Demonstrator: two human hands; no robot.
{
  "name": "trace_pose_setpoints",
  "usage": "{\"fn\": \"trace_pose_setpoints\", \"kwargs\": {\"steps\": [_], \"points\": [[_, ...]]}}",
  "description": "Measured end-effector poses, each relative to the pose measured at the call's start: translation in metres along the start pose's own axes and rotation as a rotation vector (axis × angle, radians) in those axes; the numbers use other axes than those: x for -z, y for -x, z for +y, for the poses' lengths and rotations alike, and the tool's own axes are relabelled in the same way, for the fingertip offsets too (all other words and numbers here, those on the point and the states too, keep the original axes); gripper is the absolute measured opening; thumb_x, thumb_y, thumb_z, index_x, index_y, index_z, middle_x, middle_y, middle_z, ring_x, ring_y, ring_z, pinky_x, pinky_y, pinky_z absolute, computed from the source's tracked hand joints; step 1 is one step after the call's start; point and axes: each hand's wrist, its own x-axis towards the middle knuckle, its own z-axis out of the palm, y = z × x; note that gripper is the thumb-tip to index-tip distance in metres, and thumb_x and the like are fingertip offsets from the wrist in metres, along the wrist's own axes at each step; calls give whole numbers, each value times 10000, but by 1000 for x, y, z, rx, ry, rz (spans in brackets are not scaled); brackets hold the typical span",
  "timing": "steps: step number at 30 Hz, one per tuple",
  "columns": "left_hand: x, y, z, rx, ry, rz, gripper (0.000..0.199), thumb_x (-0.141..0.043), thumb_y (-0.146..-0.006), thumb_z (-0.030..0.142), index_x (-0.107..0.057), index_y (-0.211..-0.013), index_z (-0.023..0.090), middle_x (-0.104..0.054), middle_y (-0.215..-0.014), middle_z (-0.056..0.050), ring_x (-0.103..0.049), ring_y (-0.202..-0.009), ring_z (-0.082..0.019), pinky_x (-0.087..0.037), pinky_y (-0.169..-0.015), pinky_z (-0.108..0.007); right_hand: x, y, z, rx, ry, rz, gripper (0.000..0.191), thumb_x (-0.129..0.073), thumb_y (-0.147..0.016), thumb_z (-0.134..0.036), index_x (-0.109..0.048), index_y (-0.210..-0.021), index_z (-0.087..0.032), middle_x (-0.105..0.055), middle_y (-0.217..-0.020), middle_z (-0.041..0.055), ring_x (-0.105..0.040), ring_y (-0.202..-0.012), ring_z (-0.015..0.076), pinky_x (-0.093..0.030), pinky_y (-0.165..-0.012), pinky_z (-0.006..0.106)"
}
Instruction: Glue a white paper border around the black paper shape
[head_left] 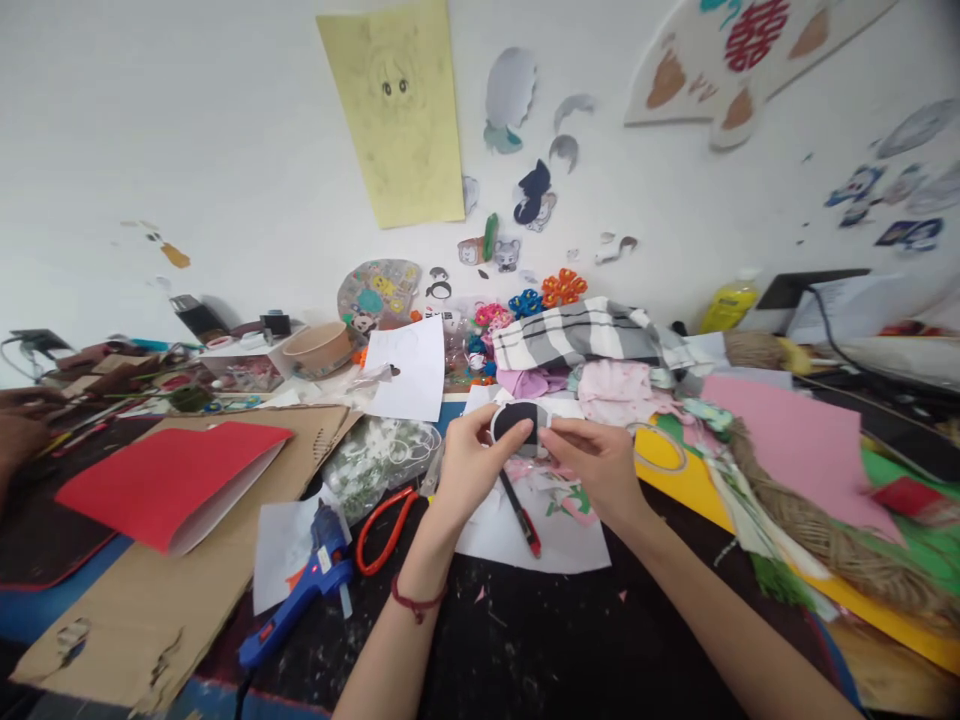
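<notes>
Between my two hands is a small rounded cutout (514,414), dark in the middle with a pale edge. My left hand (480,450) closes on its left side, the thumb lying across the dark face. At its right edge, my right hand (592,462) pinches with thumb and fingertips. Under them lies white paper (570,545) with pink and green scraps on it, and a black-and-red pen (521,515) rests there at a slant. Orange-handled scissors (386,530) lie left of my left wrist, their blades partly hidden by it.
A blue hot glue gun (319,565) lies at the left on paper, near cardboard (150,610) and a red folded sheet (176,475). Another person's hand (22,425) is at the far left edge. Fabric (577,335), pink paper (795,440) and twine (825,530) crowd the back and right.
</notes>
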Motion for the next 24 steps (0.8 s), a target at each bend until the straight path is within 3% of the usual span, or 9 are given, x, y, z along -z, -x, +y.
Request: {"fn": "trace_pose_setpoints", "kwargs": {"steps": [4, 10, 13, 20, 24], "points": [[-1, -8, -8, -35, -18, -16, 295, -678, -855, 443, -710, -812, 153, -652, -723, -23, -565, -663, -155, -414, -578, -247, 5, -9, 0, -21, 36, -6, 257, -807, -710, -392, -754, -812, -162, -713, -676, 33, -656, -595, 168, -550, -552, 278], [3, -3, -17, -34, -59, -85, 265, -684, -853, 388, -662, -727, 156, -582, -645, 10, -477, -603, -123, -338, -549, -240, 8, -11, -2, -12, 105, -14, 214, -770, -760, -379, -743, -743, -167, -664, -608, 9, -602, -553, 130, -518, -556, 250], [4, -3, -19, -25, -60, -65, 250, -664, -864, 379, -671, -765, 149, -606, -683, 2, -479, -619, -124, -330, -550, -240, 8, -10, -1, 7, 138, -22, 202, -753, -778, -372, -741, -729, -176, -658, -606, 4, -588, -557, 127, -503, -559, 249], [9, -1, -25, -25, -98, -49, 256, -624, -889, 380, -679, -798, 147, -648, -725, -16, -505, -647, -138, -347, -574, -247, 12, -15, 2, -5, 199, -150, 341, -683, -837, -429, -710, -616, -171, -660, -577, 27, -586, -548, 145, -482, -526, 262], [6, -1, -26, -22, -143, -107, 189, -649, -865, 323, -677, -769, 162, -654, -700, -5, -507, -634, -139, -342, -576, -248, 13, -16, 9, -6, 214, -124, 241, -742, -785, -424, -747, -746, -186, -692, -655, 20, -625, -599, 162, -510, -558, 273]]}}
